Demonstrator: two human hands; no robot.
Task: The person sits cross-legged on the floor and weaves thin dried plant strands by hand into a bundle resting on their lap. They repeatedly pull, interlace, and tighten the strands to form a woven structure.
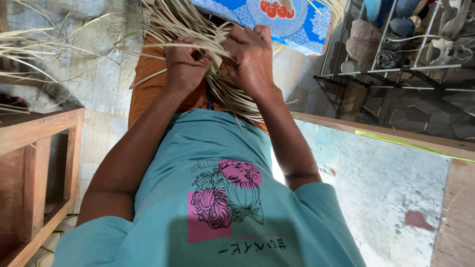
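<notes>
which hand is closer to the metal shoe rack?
Right. The right hand grips the pale straw strips on the side toward the metal shoe rack; the left hand grips them farther away, on the wooden-bench side.

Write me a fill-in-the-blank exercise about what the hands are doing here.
1. Both hands grip pale dried ____ strips.
2. The left hand and right hand work above the person's ____ trousers.
3. The metal rack stands on the person's ____ side.

Missing words: straw; orange; right
</notes>
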